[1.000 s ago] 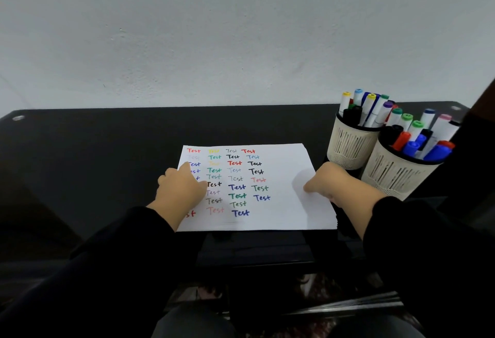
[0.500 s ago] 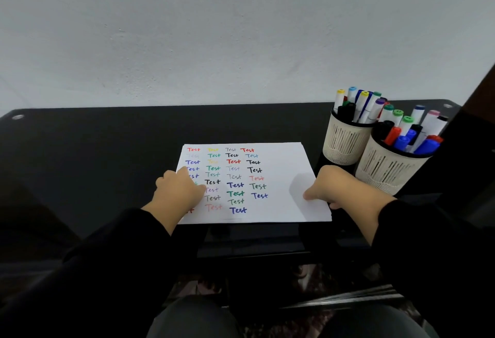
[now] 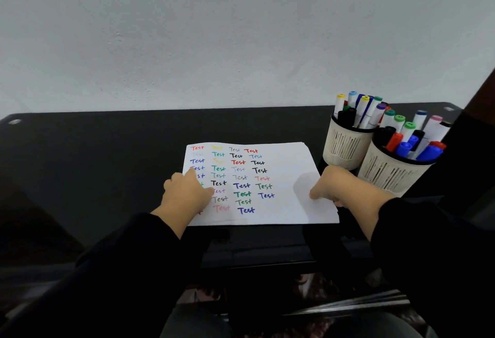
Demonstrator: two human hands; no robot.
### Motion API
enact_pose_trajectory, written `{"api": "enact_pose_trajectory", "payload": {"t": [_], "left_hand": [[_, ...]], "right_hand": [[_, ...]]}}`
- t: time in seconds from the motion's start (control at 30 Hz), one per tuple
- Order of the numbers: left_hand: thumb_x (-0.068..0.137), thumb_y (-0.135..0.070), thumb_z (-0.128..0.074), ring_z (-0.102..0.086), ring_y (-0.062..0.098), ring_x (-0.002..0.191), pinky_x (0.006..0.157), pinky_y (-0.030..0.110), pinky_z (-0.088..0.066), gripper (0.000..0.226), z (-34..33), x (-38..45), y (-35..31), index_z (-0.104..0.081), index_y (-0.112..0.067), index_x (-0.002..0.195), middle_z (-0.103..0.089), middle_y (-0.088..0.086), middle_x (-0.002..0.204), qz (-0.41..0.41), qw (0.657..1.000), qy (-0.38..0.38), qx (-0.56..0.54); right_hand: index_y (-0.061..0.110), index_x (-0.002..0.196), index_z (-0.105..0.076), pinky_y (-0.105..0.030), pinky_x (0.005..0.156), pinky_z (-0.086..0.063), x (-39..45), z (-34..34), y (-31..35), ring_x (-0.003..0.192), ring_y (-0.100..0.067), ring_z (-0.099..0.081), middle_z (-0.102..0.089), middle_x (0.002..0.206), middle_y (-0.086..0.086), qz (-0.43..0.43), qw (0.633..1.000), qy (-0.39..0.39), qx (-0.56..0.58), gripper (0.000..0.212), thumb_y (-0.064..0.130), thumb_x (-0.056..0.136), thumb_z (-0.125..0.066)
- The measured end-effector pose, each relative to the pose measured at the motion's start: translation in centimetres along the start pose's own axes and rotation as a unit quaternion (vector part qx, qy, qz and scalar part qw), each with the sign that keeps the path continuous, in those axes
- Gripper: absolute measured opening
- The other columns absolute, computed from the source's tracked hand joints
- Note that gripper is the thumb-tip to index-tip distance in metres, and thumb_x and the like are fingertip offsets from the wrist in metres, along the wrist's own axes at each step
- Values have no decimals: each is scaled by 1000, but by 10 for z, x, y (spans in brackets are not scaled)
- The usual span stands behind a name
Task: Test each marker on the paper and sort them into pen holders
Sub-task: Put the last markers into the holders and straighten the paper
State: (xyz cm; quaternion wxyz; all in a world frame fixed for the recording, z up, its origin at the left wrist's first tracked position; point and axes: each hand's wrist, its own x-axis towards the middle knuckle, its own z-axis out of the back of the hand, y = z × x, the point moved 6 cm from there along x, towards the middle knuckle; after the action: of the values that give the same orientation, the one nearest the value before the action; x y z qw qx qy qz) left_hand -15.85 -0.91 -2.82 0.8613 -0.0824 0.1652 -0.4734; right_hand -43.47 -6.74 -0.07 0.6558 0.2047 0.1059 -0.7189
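Note:
A white paper [image 3: 289, 166] covered with rows of coloured "Test" words lies on the black table [image 3: 93, 155]. My left hand [image 3: 184, 193] rests on the paper's left side, covering some words; its fingers are curled and hold nothing. At the paper's right edge, my right hand [image 3: 334, 185] pinches the sheet with curled fingers. Two cream pen holders stand at the right. The back holder [image 3: 345, 147] is full of capped markers [image 3: 361, 107] in several colours. The nearer holder [image 3: 385, 171] also holds several markers [image 3: 407, 142]. No marker is in either hand.
A plain white wall [image 3: 241, 43] rises behind the table. A dark object [image 3: 479, 102] stands at the far right next to the nearer holder. The table's front edge [image 3: 254, 246] runs just below the paper, with my dark sleeves over it.
Both hands stay on the paper. The view has shifted slightly, so paper and holders sit a little higher and further left in frame.

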Motion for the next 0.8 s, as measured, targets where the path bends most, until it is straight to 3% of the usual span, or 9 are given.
{"api": "enact_pose_trajectory", "payload": {"t": [0.07,0.2,0.27,0.33,0.57,0.63,0.8], "left_hand": [[89,-44,-54,-37,28,118,74,32,-37,56,-1,3,0,-35,-16,134,-40,10,127,-2,1000,3,-2],[90,-46,-51,-35,28,120,81,33,-37,55,-4,5,2,-38,-15,133,-38,8,131,-11,1000,1,3],[91,-46,-48,-34,28,123,88,34,-36,55,-6,6,2,-38,-14,135,-36,7,134,-19,1000,3,15],[91,-48,-46,-34,27,124,92,34,-35,57,-6,6,2,-37,-14,136,-36,7,135,-25,999,5,29],[92,-48,-46,-34,28,123,86,32,-35,56,-5,3,-2,-37,-13,135,-36,8,135,-16,999,10,36],[92,-47,-47,-33,27,122,81,32,-35,54,-6,1,-3,-38,-13,134,-37,8,133,-11,1000,11,26],[92,-48,-46,-32,28,124,90,33,-36,56,-9,-3,-9,-37,-13,136,-35,9,136,-15,999,7,32]], "right_hand": [[6,76,-45,-26,71,-44,-2,0,0,83,-23,-52,-45,73,-4,6,1000,7,-10,23,20,91,-56],[4,105,-54,-27,79,-48,-8,-2,0,81,-21,-53,-45,76,-4,12,999,23,-31,23,22,91,-56],[5,97,-51,-24,76,-46,-10,-1,1,73,-19,-51,-44,76,-4,18,998,25,-48,19,22,92,-56],[4,94,-48,-24,77,-46,-11,0,1,78,-22,-52,-44,75,-5,19,998,29,-47,20,22,92,-56],[0,111,-52,-32,87,-51,-6,-3,0,88,-28,-56,-48,78,-10,6,999,52,-4,28,18,92,-57],[-1,120,-51,-30,86,-50,-4,0,0,87,-27,-55,-48,78,-8,11,999,37,-2,33,18,93,-55],[-2,124,-53,-26,79,-41,2,3,-3,89,-24,-47,-41,72,-5,33,998,9,49,36,10,91,-57]]}}
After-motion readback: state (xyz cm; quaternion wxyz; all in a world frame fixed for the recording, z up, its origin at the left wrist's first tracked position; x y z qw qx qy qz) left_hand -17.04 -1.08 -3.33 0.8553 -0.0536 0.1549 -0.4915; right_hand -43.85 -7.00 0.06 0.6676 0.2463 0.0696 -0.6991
